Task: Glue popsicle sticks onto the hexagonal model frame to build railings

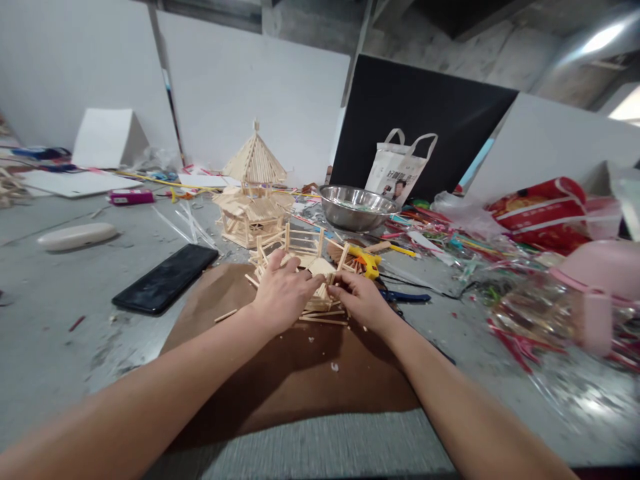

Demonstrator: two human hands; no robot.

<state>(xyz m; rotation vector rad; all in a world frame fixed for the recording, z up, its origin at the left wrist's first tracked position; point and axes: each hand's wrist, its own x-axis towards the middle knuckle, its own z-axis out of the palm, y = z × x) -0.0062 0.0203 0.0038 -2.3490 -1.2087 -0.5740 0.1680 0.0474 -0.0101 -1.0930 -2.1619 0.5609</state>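
Observation:
An open-topped model built of thin wooden sticks stands on a sheet of brown paper. My left hand lies over the model's near left side, fingers bent onto it and fingertips at its front. From the right, my right hand pinches at a front post of the same model, its fingertips close to the left ones. Exactly what sits between the fingertips is partly hidden. Loose wooden sticks lie at the model's foot. Behind it rises a finished-looking stick pavilion with a pointed roof.
A black phone lies left of the paper. Behind the right hand are a yellow glue gun and a steel bowl. Plastic scraps, a red bag and a pink-lidded jug crowd the right side. A white case lies far left.

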